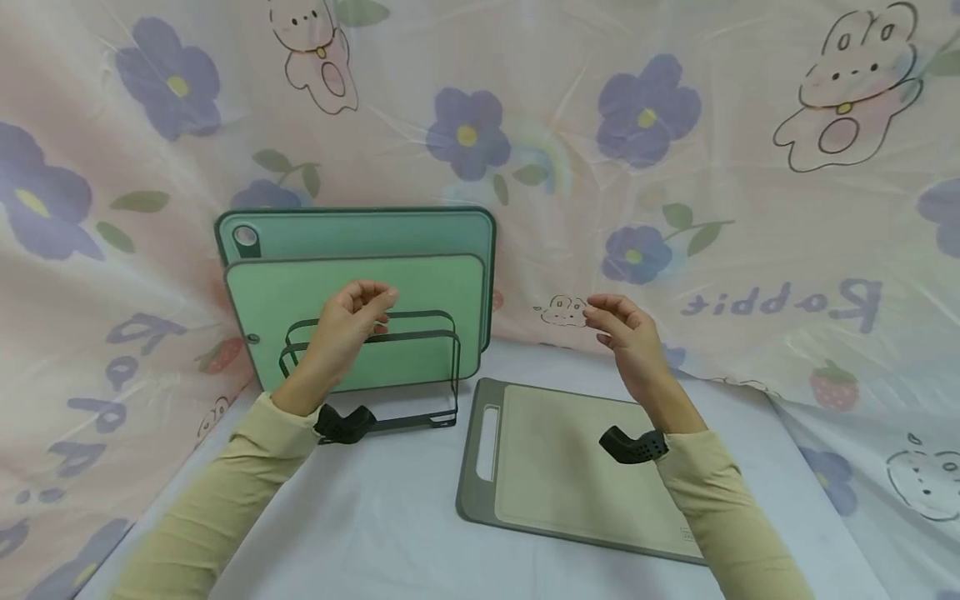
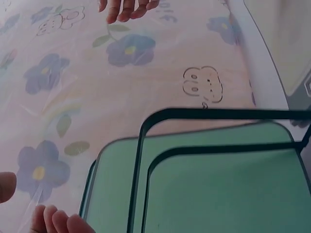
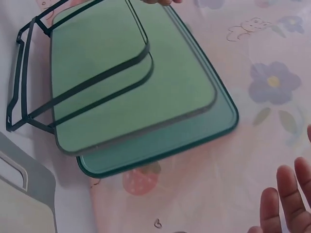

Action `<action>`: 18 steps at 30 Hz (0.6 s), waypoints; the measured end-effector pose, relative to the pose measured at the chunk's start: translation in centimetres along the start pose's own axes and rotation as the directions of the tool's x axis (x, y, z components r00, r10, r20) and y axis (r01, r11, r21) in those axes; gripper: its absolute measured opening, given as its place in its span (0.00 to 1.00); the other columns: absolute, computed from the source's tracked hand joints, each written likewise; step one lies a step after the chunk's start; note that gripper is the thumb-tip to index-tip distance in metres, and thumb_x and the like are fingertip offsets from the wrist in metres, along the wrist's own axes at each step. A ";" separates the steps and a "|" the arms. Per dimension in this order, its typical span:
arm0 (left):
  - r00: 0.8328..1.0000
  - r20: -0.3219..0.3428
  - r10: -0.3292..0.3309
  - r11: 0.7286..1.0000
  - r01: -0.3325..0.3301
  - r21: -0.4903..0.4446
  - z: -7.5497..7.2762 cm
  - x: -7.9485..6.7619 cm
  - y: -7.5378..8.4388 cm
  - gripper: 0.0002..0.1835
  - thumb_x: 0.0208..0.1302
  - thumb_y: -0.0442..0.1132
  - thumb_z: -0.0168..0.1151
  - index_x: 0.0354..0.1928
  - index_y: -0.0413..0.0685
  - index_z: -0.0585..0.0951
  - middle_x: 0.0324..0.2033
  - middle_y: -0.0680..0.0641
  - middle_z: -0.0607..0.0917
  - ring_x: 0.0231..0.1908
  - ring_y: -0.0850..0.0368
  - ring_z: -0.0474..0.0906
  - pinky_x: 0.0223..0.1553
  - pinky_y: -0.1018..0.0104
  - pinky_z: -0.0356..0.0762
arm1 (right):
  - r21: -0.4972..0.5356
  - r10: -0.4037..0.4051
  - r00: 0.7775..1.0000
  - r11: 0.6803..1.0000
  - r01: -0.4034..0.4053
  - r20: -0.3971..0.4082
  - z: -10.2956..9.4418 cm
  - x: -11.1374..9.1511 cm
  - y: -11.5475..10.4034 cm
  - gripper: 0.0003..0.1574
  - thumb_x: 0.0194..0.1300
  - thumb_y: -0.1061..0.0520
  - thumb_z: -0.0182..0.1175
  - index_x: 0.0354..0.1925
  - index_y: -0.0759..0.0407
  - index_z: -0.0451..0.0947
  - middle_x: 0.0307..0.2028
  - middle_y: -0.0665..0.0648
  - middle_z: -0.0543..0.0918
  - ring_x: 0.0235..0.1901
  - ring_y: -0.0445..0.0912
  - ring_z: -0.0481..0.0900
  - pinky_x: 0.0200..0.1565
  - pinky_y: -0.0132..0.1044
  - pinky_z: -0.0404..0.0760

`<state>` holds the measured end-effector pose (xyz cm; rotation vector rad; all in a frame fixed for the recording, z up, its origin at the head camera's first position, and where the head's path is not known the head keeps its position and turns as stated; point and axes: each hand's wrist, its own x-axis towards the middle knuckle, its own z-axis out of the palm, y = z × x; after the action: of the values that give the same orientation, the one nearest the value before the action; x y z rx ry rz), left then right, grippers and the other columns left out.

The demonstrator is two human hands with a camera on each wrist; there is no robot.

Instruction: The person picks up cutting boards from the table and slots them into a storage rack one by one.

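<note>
My left hand [image 1: 348, 321] hovers in front of a dark metal rack [image 1: 412, 337], holding nothing. In the left wrist view its thumb and fingers [image 2: 58, 218] are apart. Two cutting boards stand upright in the rack: a light green one [image 1: 420, 287] in front and a larger teal one [image 1: 360, 229] with a round hole behind it. Over the far side of a beige cutting board [image 1: 577, 467] with a grey edge, lying flat, my right hand [image 1: 626, 333] is raised. Its loosely bent fingers [image 3: 289, 199] hold nothing in the right wrist view.
A white cloth [image 1: 360, 517] covers the table. Behind and at both sides hangs a pink curtain [image 1: 555, 233] printed with flowers and rabbits, close behind the upright boards. The flat board's slot handle [image 1: 487, 442] faces the rack.
</note>
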<state>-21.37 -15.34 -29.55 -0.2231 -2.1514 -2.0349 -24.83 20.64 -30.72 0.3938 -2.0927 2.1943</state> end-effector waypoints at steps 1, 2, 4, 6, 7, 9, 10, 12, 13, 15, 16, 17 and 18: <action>1.000 0.004 -0.003 1.000 0.003 -0.003 0.4 0.1 -0.1 0.16 0.72 0.44 0.57 0.52 0.40 0.73 0.39 0.46 0.74 0.37 0.56 0.73 0.43 0.64 0.77 | 0.005 -0.001 1.000 1.000 0.001 -0.003 -0.4 -0.2 -0.1 0.04 0.70 0.56 0.60 0.43 0.51 0.77 0.39 0.48 0.78 0.44 0.43 0.74 0.47 0.38 0.65; 1.000 0.008 -0.005 1.000 0.005 -0.007 0.9 0.2 -0.2 0.15 0.72 0.44 0.57 0.52 0.39 0.73 0.39 0.45 0.74 0.37 0.56 0.72 0.42 0.64 0.77 | 0.008 0.000 1.000 1.000 0.000 -0.007 -0.7 -0.4 -0.2 0.04 0.69 0.56 0.60 0.43 0.50 0.77 0.39 0.48 0.78 0.44 0.43 0.74 0.47 0.38 0.66; 1.000 0.017 -0.009 1.000 0.009 -0.001 1.8 0.4 -0.3 0.15 0.72 0.42 0.57 0.52 0.38 0.74 0.39 0.46 0.74 0.37 0.56 0.72 0.41 0.64 0.77 | 0.011 0.002 1.000 1.000 -0.002 -0.012 -1.4 -0.7 -0.3 0.04 0.70 0.56 0.60 0.43 0.49 0.77 0.39 0.47 0.78 0.44 0.42 0.73 0.47 0.37 0.66; 0.999 0.031 -0.013 1.000 0.014 -0.007 2.6 0.5 -0.3 0.15 0.72 0.40 0.57 0.53 0.36 0.73 0.39 0.44 0.75 0.37 0.54 0.73 0.41 0.64 0.77 | 0.028 0.002 1.000 1.000 -0.001 -0.014 -2.0 -1.0 -0.4 0.04 0.70 0.57 0.60 0.43 0.50 0.76 0.40 0.48 0.77 0.44 0.42 0.73 0.47 0.36 0.66; 0.999 0.039 -0.016 1.000 0.016 -0.013 2.9 0.6 -0.3 0.16 0.72 0.40 0.57 0.53 0.35 0.73 0.39 0.44 0.75 0.37 0.53 0.73 0.40 0.64 0.77 | 0.036 -0.001 1.000 0.999 0.001 -0.015 -2.3 -1.1 -0.3 0.04 0.70 0.57 0.59 0.43 0.50 0.76 0.40 0.48 0.77 0.44 0.42 0.73 0.46 0.36 0.67; 0.999 0.051 -0.016 1.000 0.017 -0.026 3.7 0.7 -0.3 0.16 0.72 0.38 0.56 0.54 0.33 0.72 0.39 0.44 0.75 0.37 0.52 0.73 0.40 0.65 0.77 | 0.065 -0.005 1.000 0.998 0.006 -0.012 -2.9 -1.4 -0.3 0.05 0.70 0.58 0.59 0.45 0.53 0.75 0.41 0.49 0.77 0.44 0.43 0.73 0.46 0.35 0.67; 0.998 0.058 -0.018 0.999 0.020 -0.039 4.0 0.7 -0.3 0.16 0.72 0.38 0.56 0.54 0.33 0.72 0.39 0.45 0.76 0.37 0.51 0.73 0.40 0.65 0.77 | 0.079 -0.009 1.000 0.997 0.009 -0.010 -3.1 -1.5 -0.3 0.06 0.70 0.59 0.59 0.45 0.54 0.75 0.41 0.49 0.76 0.44 0.43 0.73 0.46 0.35 0.66; 0.997 0.069 -0.022 0.998 0.026 -0.061 4.6 0.7 -0.3 0.16 0.72 0.37 0.56 0.54 0.32 0.72 0.37 0.46 0.76 0.38 0.50 0.73 0.39 0.65 0.77 | 0.104 -0.015 1.000 0.994 0.016 -0.010 -3.6 -1.7 -0.3 0.07 0.71 0.59 0.58 0.46 0.57 0.74 0.42 0.50 0.75 0.45 0.43 0.73 0.47 0.36 0.66; 0.997 0.074 -0.026 0.997 0.031 -0.069 5.0 0.6 -0.3 0.15 0.72 0.37 0.56 0.53 0.33 0.72 0.37 0.47 0.76 0.38 0.50 0.73 0.40 0.65 0.77 | 0.112 -0.017 1.000 0.994 0.019 -0.013 -3.8 -1.8 -0.3 0.08 0.71 0.59 0.58 0.47 0.58 0.73 0.43 0.50 0.75 0.45 0.43 0.73 0.47 0.36 0.66; 0.996 0.080 -0.029 0.997 0.035 -0.071 5.6 0.6 -0.4 0.16 0.71 0.38 0.57 0.53 0.33 0.73 0.37 0.47 0.76 0.39 0.50 0.74 0.40 0.65 0.77 | 0.124 -0.017 1.000 0.992 0.019 -0.021 -4.3 -2.1 -0.4 0.07 0.71 0.60 0.58 0.46 0.57 0.74 0.44 0.51 0.74 0.45 0.43 0.73 0.47 0.36 0.66; 0.996 0.082 -0.027 0.997 0.033 -0.072 5.9 0.6 -0.4 0.15 0.71 0.38 0.57 0.53 0.34 0.73 0.38 0.47 0.76 0.40 0.51 0.74 0.40 0.65 0.77 | 0.128 -0.016 1.000 0.992 0.019 -0.023 -4.5 -2.2 -0.4 0.06 0.71 0.60 0.58 0.46 0.56 0.74 0.44 0.51 0.74 0.45 0.43 0.73 0.48 0.35 0.66; 0.997 0.079 -0.025 0.997 0.030 -0.069 6.3 0.6 -0.4 0.15 0.70 0.38 0.58 0.53 0.34 0.73 0.38 0.47 0.76 0.40 0.51 0.74 0.41 0.64 0.77 | 0.135 -0.016 1.000 0.991 0.019 -0.024 -4.8 -2.4 -0.4 0.07 0.71 0.60 0.57 0.46 0.56 0.74 0.44 0.51 0.74 0.45 0.43 0.73 0.48 0.35 0.66; 0.997 0.077 -0.022 0.998 0.027 -0.065 6.6 0.6 -0.4 0.15 0.70 0.38 0.58 0.52 0.35 0.74 0.39 0.47 0.76 0.41 0.52 0.73 0.42 0.62 0.77 | 0.140 -0.016 1.000 0.990 0.019 -0.023 -5.0 -2.6 -0.3 0.06 0.71 0.60 0.57 0.47 0.56 0.74 0.44 0.50 0.74 0.45 0.42 0.73 0.47 0.35 0.66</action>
<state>-22.22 -8.75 -30.14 -0.2894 -2.1430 -2.1465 -22.91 25.94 -31.18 0.3946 -1.9230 2.3320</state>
